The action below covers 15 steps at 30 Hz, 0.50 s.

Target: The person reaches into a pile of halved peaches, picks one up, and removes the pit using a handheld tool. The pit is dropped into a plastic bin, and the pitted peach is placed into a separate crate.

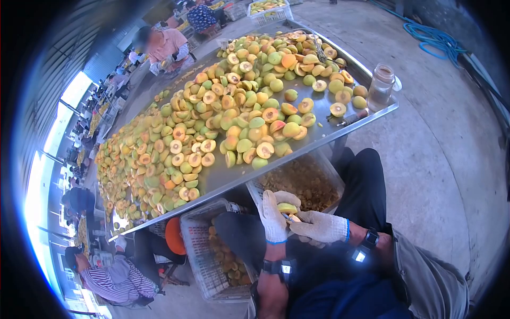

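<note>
My left hand (274, 217), in a white knit glove, is closed round a yellow-green peach half (287, 208) above my lap. My right hand (320, 226), gloved the same way, is closed right against that fruit. A small shiny bit shows between the hands, but I cannot make out what the right hand grips. Just beyond them, a crate (336, 186) holds brown pits and scraps. Halved peaches (255, 122), yellow, green and red, are heaped on the metal table (215, 178) in front of me.
A white crate (194, 255) with peach halves stands left of my knees. A clear jar (380, 87) and a dark-handled tool (353, 117) are at the table's right corner. Co-workers sit across (167, 48) and at left (114, 274). A blue hose (435, 40) lies on the floor.
</note>
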Available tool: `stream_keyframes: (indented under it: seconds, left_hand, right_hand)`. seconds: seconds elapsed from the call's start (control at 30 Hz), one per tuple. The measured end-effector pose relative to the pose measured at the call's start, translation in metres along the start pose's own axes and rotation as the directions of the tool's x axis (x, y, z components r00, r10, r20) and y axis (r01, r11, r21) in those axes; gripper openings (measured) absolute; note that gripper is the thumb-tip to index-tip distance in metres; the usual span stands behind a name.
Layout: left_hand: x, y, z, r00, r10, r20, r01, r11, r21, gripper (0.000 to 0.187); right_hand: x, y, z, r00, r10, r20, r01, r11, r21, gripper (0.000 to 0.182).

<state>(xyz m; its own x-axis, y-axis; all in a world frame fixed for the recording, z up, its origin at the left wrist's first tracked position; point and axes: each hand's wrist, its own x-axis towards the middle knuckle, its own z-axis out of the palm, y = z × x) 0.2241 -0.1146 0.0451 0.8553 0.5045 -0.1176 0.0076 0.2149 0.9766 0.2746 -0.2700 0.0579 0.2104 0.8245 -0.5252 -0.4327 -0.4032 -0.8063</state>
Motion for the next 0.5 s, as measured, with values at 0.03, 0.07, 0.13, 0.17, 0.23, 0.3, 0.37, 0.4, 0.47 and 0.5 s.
stream_keyframes:
  seconds: [0.03, 0.07, 0.13, 0.17, 0.23, 0.3, 0.37, 0.4, 0.47, 0.5]
  left_hand:
    - [0.001, -0.001, -0.002, 0.996, 0.023, 0.083, -0.021, 0.999, -0.025, 0.074]
    - [0.003, -0.004, -0.004, 0.996, 0.025, 0.088, -0.023, 0.999, -0.024, 0.074]
    - [0.007, -0.011, -0.008, 0.980, 0.090, 0.178, -0.082, 0.995, -0.052, 0.069]
    - [0.007, -0.013, -0.009, 0.980, 0.089, 0.178, -0.082, 0.995, -0.051, 0.069]
    - [0.007, -0.014, -0.007, 0.945, 0.173, 0.279, -0.164, 0.985, -0.057, 0.064]
    - [0.004, -0.012, -0.006, 0.950, 0.148, 0.275, -0.128, 0.988, -0.087, 0.062]
    - [0.002, -0.013, -0.005, 0.952, 0.114, 0.283, -0.084, 0.989, -0.118, 0.060]
    - [0.003, -0.017, -0.007, 0.961, 0.075, 0.267, -0.033, 0.987, -0.156, 0.060]
    - [0.003, -0.022, -0.009, 0.968, 0.032, 0.250, 0.018, 0.981, -0.193, 0.060]
    - [0.004, -0.023, -0.010, 0.967, 0.014, 0.254, 0.046, 0.973, -0.228, 0.060]
  right_hand:
    - [-0.001, 0.000, -0.001, 1.000, 0.004, 0.021, -0.004, 1.000, 0.015, 0.042]
    - [-0.002, 0.000, -0.002, 0.999, 0.006, 0.042, -0.007, 1.000, 0.029, 0.043]
    - [0.001, 0.004, -0.003, 0.998, 0.007, 0.057, -0.010, 0.998, 0.059, 0.043]
    - [0.002, 0.007, -0.004, 0.997, 0.008, 0.070, -0.014, 0.996, 0.089, 0.043]
    - [0.000, 0.011, -0.014, 0.991, 0.015, 0.133, -0.035, 0.987, 0.154, 0.040]
    - [-0.001, 0.008, -0.017, 0.979, 0.016, 0.202, -0.060, 0.975, 0.213, 0.039]
    - [-0.007, 0.004, -0.016, 0.983, 0.046, 0.176, -0.074, 0.985, 0.157, 0.039]
    - [-0.007, 0.004, -0.015, 0.984, 0.047, 0.174, -0.075, 0.985, 0.158, 0.039]
    - [-0.006, 0.004, -0.013, 0.993, 0.045, 0.109, -0.051, 0.998, 0.048, 0.037]
    - [-0.006, 0.005, -0.013, 0.993, 0.045, 0.108, -0.050, 0.998, 0.048, 0.037]
